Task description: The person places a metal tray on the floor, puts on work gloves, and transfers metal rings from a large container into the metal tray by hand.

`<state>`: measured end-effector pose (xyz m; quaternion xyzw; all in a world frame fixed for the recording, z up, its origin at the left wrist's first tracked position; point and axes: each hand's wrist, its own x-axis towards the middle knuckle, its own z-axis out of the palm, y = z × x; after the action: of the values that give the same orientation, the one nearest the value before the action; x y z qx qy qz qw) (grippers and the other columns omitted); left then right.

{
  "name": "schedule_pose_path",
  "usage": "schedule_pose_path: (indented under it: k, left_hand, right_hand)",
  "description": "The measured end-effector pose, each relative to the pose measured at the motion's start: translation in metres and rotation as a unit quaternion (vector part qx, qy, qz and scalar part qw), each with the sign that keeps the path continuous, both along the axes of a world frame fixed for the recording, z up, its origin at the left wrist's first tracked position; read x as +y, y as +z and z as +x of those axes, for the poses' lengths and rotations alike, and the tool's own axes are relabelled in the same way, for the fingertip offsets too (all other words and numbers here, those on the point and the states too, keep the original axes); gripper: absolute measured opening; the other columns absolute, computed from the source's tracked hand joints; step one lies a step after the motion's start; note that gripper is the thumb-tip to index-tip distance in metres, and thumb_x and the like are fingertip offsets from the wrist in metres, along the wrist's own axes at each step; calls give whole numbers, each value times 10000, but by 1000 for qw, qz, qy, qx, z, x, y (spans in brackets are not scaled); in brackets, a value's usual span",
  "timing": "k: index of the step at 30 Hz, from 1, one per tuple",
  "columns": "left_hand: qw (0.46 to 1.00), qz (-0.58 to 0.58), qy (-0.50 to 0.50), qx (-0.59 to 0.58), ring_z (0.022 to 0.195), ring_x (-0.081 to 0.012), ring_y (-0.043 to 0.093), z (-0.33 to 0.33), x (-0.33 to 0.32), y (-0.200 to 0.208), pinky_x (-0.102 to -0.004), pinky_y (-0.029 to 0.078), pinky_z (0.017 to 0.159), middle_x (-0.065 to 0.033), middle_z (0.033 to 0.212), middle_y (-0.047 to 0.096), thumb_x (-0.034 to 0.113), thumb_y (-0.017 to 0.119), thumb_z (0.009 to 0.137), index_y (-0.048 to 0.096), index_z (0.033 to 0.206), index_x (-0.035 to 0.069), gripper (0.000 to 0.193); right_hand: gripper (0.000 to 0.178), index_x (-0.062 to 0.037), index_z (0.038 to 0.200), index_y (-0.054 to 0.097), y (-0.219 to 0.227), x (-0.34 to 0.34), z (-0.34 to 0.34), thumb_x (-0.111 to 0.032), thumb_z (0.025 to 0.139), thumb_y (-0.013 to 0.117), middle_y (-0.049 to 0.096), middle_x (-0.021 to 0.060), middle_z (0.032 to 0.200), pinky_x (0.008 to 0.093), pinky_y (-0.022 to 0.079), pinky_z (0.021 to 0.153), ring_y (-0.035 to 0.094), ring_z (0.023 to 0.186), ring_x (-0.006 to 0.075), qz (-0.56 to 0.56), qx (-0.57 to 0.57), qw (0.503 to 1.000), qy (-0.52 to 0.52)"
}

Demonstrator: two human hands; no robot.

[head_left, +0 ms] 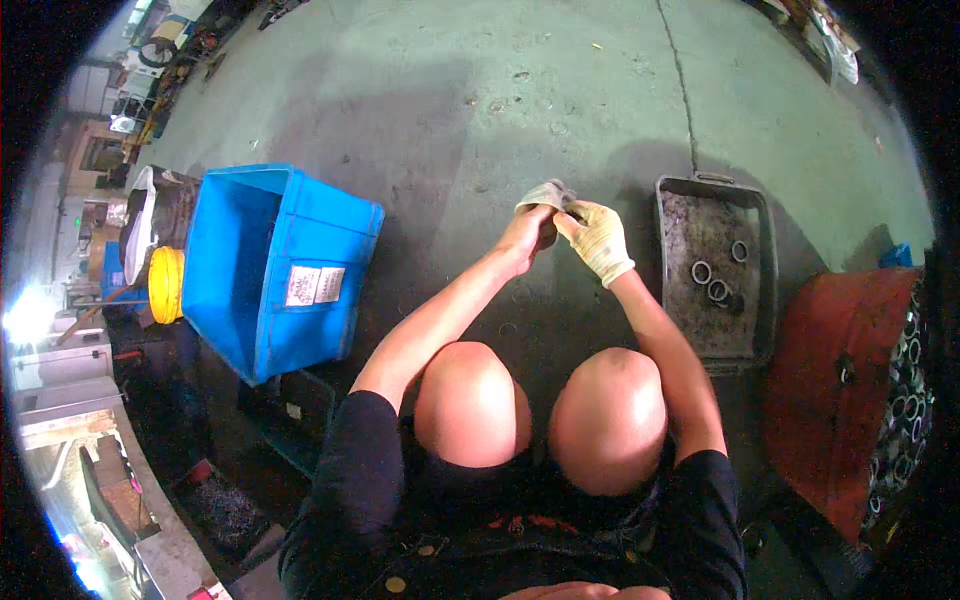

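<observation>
My left hand is raised in front of my knees with its fingers curled. Whitish glove fabric covers its finger end, while the wrist and the lower part of the hand are bare. My right hand, in a whitish knit work glove, meets it from the right, thumb and fingers pinched together. Something small and greyish shows where the fingertips meet; its kind is too small and hidden to make out. To the right, a grey metal tray on the floor holds several metal rings, all apart from my hands.
A blue plastic bin stands at left, beside a yellow bucket. At right, a rusty red container is full of metal rings. A dark crate sits below the blue bin. Greenish floor stretches ahead.
</observation>
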<state>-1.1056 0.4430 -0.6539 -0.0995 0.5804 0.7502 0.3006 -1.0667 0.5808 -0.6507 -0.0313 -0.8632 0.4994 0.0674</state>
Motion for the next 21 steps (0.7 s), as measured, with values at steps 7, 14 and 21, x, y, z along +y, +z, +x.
schedule_pose_path:
  k: [7,14,21]
  left_hand:
    - [984,-37,-14,176,617,-116,514,-8,-3,-2,-274,390,562,-3,743,585,208,446,881,653,903,102,233]
    - [962,-131,-45,234,681,-155,571,-15,-9,-16,-294,435,609,-31,739,597,172,542,803,643,821,59,153]
    - [956,-132,-178,190,779,-169,630,-15,-11,-6,-314,504,683,-49,930,683,108,592,765,665,971,44,228]
  right_hand:
    - [223,-1,792,623,4,-8,28,-217,795,676,493,109,640,335,440,596,480,611,141,-175,-82,978,82]
    - [211,-10,796,634,7,-14,27,-217,777,672,580,151,749,369,468,630,587,669,299,-143,16,976,165]
    - [261,-13,886,673,-13,3,32,-256,791,680,607,136,754,339,470,616,597,636,242,-266,-99,958,49]
